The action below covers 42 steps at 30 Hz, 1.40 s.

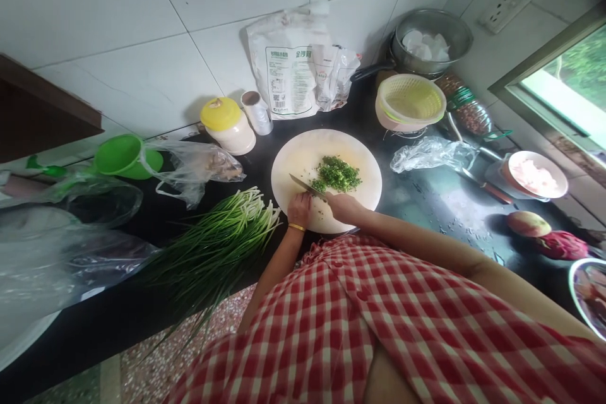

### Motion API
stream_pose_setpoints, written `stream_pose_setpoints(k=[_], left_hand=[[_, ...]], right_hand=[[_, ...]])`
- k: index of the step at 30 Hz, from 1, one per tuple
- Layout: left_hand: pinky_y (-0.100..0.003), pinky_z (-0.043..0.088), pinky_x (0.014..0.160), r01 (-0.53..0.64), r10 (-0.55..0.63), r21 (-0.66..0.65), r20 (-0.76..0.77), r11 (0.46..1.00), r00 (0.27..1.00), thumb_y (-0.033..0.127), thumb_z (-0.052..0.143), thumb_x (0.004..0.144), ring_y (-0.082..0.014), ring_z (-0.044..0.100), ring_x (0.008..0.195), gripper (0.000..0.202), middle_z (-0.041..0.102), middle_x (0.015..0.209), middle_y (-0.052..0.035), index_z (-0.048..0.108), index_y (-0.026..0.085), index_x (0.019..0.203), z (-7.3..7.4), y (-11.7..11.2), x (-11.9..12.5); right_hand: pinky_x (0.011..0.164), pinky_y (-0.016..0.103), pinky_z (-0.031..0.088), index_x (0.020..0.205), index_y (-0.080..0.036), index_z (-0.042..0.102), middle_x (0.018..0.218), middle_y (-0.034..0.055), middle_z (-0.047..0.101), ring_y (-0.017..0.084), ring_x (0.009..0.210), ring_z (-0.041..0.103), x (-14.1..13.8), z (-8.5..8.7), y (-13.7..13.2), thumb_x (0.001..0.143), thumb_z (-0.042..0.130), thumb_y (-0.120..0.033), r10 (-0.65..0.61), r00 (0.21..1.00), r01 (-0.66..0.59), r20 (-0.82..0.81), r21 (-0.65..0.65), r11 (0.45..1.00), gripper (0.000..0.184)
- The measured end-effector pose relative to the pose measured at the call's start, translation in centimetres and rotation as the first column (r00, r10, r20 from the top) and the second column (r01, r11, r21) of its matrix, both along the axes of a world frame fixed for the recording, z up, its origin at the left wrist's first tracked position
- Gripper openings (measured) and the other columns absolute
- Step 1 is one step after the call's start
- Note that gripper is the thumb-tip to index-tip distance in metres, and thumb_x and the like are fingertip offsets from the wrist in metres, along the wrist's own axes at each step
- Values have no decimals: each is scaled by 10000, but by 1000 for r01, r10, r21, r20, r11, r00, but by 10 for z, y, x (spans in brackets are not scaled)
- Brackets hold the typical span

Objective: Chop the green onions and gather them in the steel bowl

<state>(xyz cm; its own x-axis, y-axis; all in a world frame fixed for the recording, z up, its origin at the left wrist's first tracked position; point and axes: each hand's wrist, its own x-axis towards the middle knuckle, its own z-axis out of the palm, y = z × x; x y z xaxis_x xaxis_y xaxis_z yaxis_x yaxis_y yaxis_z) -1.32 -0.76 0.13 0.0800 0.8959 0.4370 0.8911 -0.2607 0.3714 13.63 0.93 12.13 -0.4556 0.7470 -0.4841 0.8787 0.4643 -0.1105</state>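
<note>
My right hand (344, 207) is wrapped round the handle of a kitchen knife (302, 184), whose blade points up and left over a round white cutting board (284, 164). Close beside the blade, my left hand (299, 208) rests on the board's lower left with its fingers curled. Whatever lies under those fingers is hidden. A heap of finely chopped scallions (338, 173) sits just beyond the knife, with small bits scattered around it. Left of the board lies a big bunch of whole scallions (222, 240), white ends toward the board and green tops hanging over the counter edge.
Along the wall stand a yellow-lidded jar (227, 126), a plastic roll (258, 112) and a white printed bag (288, 69). To the right are a colander (411, 101), a crumpled plastic bag (430, 154), a second knife (487, 187), a bowl (534, 175) and a dragon fruit (562, 244).
</note>
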Motion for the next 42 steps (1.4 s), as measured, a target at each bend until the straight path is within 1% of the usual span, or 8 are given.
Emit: stream_pose_setpoints(k=[4, 9, 13, 16, 22, 29, 33, 42], left_hand=[[-336, 430, 708, 15, -15, -22, 21, 1000, 1000, 209, 417, 897, -202, 545, 767, 198, 602, 767, -86, 602, 167, 842, -2, 0, -1], [-341, 439, 721, 36, -36, -30, 16, 999, 999, 260, 417, 907, -204, 552, 780, 230, 628, 799, -86, 623, 169, 861, -2, -1, -4], [-355, 444, 803, 108, -108, -49, 14, 993, 994, 295, 441, 900, -205, 553, 884, 236, 636, 986, -95, 618, 186, 1010, 2, -8, -8], [-365, 441, 834, 90, -91, -63, -11, 994, 996, 311, 453, 891, -220, 539, 950, 265, 585, 1114, -120, 607, 185, 1065, 3, -13, -10], [-348, 457, 787, 46, -47, -79, -16, 996, 999, 244, 409, 906, -202, 555, 865, 250, 620, 944, -97, 626, 177, 1010, -3, -12, -7], [-353, 451, 757, 7, -7, -19, 12, 1000, 1000, 183, 425, 887, -215, 559, 813, 209, 620, 803, -95, 627, 161, 938, 2, -9, -4], [-345, 449, 738, -2, 2, 12, 6, 1000, 1000, 166, 439, 875, -211, 556, 782, 184, 604, 758, -83, 622, 161, 890, 1, -9, -4], [-355, 451, 724, -8, 8, -36, 12, 999, 1000, 204, 431, 887, -218, 558, 780, 196, 607, 757, -89, 617, 173, 836, -2, -9, -3]], right_hand=[[679, 293, 446, 1121, -127, 454, 942, 138, 663, 235, 896, 628, -1, 0, -3, 822, 378, -92, 11, 1000, -11, -7, -20, 1000, 310], [707, 292, 448, 1152, -130, 424, 970, 138, 659, 231, 923, 625, -9, -12, -4, 832, 385, -91, -5, 1000, 5, 20, -8, 1000, 325], [713, 291, 448, 1158, -132, 419, 963, 136, 661, 230, 927, 625, -8, -17, -5, 844, 386, -106, 1, 1000, -1, 15, 5, 1000, 318], [709, 294, 450, 1162, -124, 421, 972, 142, 659, 235, 931, 625, -7, -17, -5, 854, 379, -112, 0, 1000, 0, 13, 14, 1000, 311], [720, 279, 444, 1148, -134, 434, 967, 140, 662, 222, 935, 625, -6, -8, -4, 860, 380, -105, -9, 1000, 8, 14, 17, 1000, 295], [689, 284, 446, 1152, -127, 434, 905, 128, 674, 223, 871, 642, 0, 1, -17, 840, 368, -87, 14, 1000, -15, 17, 52, 999, 321], [677, 285, 449, 1146, -124, 435, 891, 130, 673, 227, 874, 646, -4, 1, -20, 854, 357, -90, 23, 999, -25, 46, 39, 999, 305], [711, 284, 441, 1152, -127, 435, 955, 138, 665, 225, 930, 626, -16, -7, -6, 867, 371, -115, 47, 999, -48, 23, 18, 999, 292]])
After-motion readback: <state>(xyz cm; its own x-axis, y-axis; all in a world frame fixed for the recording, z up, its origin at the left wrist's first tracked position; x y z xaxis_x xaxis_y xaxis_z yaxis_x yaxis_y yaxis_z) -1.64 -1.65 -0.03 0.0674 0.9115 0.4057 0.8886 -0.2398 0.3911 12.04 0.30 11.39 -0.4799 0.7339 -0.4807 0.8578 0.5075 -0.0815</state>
